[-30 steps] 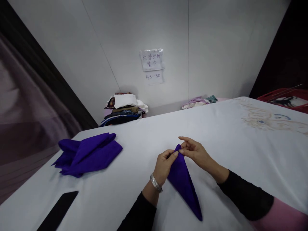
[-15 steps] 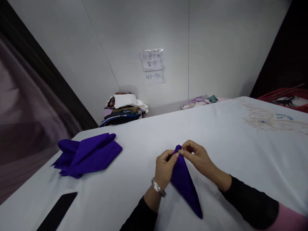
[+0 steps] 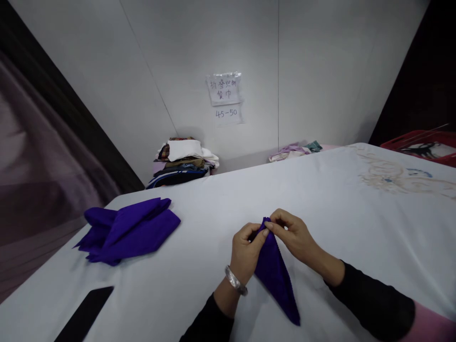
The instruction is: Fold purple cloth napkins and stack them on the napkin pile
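Both my hands pinch the top of a purple cloth napkin (image 3: 276, 275), which is folded into a long narrow triangle. Its pointed lower end hangs down toward the right. My left hand (image 3: 246, 249) is closed on the left side just below the top, with a silver bracelet at the wrist. From the right, my right hand (image 3: 292, 235) grips the tip between thumb and fingers. Part of the upper fold is hidden behind my fingers. Off to the left, a loose pile of purple cloth (image 3: 131, 230) lies on the white-covered table (image 3: 206, 213).
A black flat strip (image 3: 85, 313) lies at the front left. Beyond the far edge are a stack of folded clothes (image 3: 185, 161) and more fabrics (image 3: 292, 151). A red basket (image 3: 399, 137) stands at the far right. Paper signs (image 3: 225, 97) hang on the wall.
My hands stay pinched at the napkin's top and have sunk very slightly. My left thumb sits a little lower on the fold, and the tip looks more creased.
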Available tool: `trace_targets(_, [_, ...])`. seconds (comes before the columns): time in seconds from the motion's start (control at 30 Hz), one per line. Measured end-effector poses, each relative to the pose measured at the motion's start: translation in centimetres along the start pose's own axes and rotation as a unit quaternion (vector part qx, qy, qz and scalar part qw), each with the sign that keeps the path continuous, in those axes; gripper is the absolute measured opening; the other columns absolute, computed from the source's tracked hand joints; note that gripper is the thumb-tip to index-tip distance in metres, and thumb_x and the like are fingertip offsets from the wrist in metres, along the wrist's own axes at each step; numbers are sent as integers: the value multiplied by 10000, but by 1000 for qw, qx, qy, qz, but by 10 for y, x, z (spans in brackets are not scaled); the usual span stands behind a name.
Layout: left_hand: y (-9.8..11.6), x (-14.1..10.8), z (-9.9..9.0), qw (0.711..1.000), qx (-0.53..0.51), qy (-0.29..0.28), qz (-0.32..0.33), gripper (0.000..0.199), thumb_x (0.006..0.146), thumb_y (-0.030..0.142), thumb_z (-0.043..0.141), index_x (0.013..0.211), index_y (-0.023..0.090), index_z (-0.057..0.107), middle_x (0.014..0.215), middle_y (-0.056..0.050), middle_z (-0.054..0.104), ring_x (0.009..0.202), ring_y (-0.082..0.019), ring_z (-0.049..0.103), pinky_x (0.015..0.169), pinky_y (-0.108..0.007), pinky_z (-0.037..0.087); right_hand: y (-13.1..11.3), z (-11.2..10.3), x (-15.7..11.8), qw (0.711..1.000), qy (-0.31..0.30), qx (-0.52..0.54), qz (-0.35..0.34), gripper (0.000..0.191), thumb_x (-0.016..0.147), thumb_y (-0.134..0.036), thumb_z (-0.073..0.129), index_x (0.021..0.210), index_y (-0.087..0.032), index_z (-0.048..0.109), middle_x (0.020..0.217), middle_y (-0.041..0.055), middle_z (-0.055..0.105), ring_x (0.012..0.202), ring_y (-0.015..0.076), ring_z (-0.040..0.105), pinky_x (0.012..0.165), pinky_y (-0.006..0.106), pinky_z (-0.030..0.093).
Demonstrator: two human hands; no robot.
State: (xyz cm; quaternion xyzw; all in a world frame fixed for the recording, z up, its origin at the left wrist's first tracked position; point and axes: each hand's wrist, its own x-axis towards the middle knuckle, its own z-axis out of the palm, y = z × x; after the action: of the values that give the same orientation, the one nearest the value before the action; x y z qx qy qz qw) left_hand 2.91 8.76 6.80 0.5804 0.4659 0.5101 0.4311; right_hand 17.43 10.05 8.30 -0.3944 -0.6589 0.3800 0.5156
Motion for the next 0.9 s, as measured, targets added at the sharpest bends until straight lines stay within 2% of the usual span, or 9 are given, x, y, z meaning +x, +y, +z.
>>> trace_targets(0.37, [4,-2,0,1000,10,-17,2,207,762,382,618,792,181,660,722,-5,591,682,-130,495,634,-241,412,-1,-2,1,999,-33,-6,-22,201,874,-334,488,728,-210,550,683,-8,488,652,135,443,604,273,378])
trace_targets(0.6, [6,-2,-1,1000,6,-19,15,214,788,386,589,762,184,655,685,5,555,661,-122,477,619,-228,403,-5,-3,1,999,-38,-21,-28,203,871,-341,496,719,-213,539,666,-13,460,631,130,414,582,273,365])
trace_targets(0.9, [8,-3,0,999,22,-16,25,210,787,380,587,801,189,672,726,-7,589,690,-134,504,641,-243,417,-5,-5,1,998,-54,-26,-34,238,886,-357,466,723,-205,549,673,-5,488,644,132,436,586,269,376])
